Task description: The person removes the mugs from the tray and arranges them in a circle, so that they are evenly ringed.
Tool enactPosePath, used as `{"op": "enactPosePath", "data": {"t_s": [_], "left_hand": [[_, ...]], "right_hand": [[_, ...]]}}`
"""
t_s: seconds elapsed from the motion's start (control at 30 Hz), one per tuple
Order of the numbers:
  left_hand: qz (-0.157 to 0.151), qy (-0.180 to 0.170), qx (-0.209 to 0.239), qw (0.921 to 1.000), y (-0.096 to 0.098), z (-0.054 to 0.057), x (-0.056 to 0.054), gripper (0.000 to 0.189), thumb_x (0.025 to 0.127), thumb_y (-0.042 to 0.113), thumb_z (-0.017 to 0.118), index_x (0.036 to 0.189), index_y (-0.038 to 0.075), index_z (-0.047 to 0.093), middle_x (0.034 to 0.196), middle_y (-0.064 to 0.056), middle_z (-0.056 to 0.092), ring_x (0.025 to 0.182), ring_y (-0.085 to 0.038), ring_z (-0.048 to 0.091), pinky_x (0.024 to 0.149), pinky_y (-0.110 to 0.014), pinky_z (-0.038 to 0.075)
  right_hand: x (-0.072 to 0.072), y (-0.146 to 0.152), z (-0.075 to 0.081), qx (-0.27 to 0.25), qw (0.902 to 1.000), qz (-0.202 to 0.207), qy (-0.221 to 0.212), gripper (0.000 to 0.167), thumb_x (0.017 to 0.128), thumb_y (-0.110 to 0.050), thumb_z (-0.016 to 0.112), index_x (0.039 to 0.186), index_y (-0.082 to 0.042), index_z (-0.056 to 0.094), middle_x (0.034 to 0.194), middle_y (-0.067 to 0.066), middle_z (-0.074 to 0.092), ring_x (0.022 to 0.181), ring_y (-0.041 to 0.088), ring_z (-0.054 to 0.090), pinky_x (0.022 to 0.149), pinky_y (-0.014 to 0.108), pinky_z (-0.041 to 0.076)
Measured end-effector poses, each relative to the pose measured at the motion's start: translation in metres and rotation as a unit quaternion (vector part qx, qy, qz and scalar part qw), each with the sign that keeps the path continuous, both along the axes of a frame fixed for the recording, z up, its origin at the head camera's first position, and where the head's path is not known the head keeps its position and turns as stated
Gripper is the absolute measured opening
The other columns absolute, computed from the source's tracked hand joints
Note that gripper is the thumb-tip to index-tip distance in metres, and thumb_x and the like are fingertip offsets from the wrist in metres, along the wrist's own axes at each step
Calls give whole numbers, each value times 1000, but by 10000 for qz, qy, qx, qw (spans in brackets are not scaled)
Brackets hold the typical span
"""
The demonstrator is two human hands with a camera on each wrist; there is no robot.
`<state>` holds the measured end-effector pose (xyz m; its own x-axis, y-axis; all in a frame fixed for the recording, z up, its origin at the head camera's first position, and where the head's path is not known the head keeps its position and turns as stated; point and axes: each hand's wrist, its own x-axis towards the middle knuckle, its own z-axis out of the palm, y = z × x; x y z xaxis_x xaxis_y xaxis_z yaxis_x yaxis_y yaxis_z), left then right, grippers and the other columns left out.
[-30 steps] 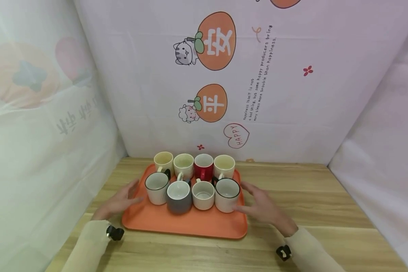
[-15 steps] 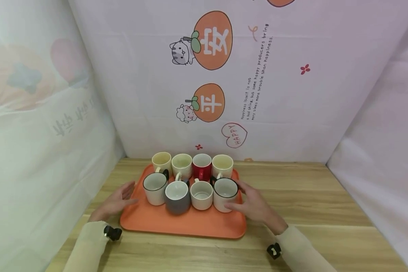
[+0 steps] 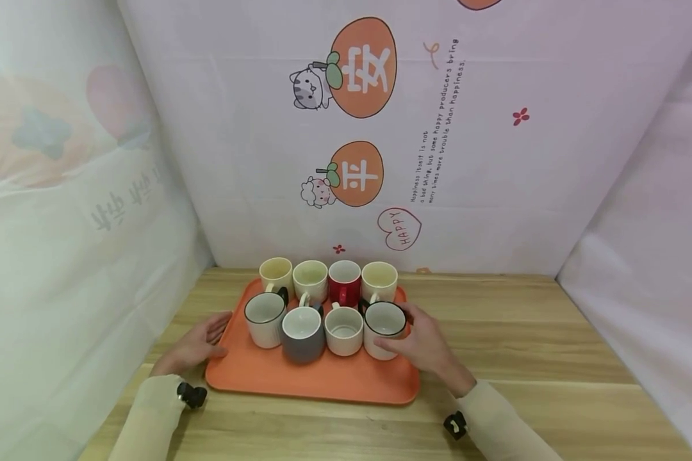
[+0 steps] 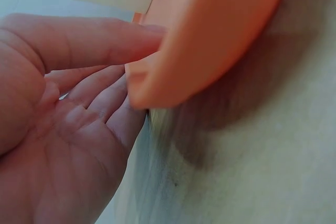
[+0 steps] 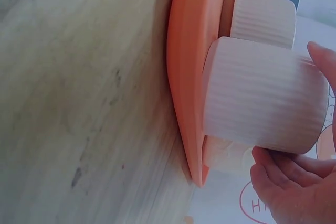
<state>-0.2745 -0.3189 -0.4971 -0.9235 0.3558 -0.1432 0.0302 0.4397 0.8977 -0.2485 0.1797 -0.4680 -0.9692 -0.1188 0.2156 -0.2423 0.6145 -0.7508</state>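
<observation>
An orange tray (image 3: 300, 383) holds several mugs in two rows. My right hand (image 3: 427, 346) grips the white, black-rimmed mug (image 3: 373, 333) at the front right, thumb across its front and fingers at its far side. In the right wrist view this ribbed white mug (image 5: 260, 95) stands upright on the tray, between thumb and fingers. My left hand (image 3: 191, 347) holds the tray's left edge. The left wrist view shows its thumb (image 4: 100, 40) over the tray rim (image 4: 194, 51) and the fingers along the outer side.
Beside the gripped mug stand a small cream mug (image 3: 344, 339) and a grey mug (image 3: 304, 346). Behind are a red mug (image 3: 337, 291) and several cream ones. A wooden table (image 3: 507, 326) lies below, with a printed white curtain (image 3: 467, 237) behind it.
My right hand has moved left from beside the black-rimmed mug and taken hold of it. The left hand has shifted slightly toward me, its thumb coming onto the tray's edge.
</observation>
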Motion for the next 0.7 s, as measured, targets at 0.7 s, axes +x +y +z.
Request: {"op": "enactPosePath", "data": {"t_s": [0.7], "left_hand": [[59, -64, -6, 10000, 0, 0, -4, 95, 89, -10, 70, 165, -10, 13, 172, -35, 13, 159, -55, 13, 126, -64, 23]], "right_hand": [[2, 5, -3, 108, 9964, -298, 792, 67, 65, -35, 100, 121, -12, 71, 108, 3, 78, 100, 19, 73, 91, 40, 59]]}}
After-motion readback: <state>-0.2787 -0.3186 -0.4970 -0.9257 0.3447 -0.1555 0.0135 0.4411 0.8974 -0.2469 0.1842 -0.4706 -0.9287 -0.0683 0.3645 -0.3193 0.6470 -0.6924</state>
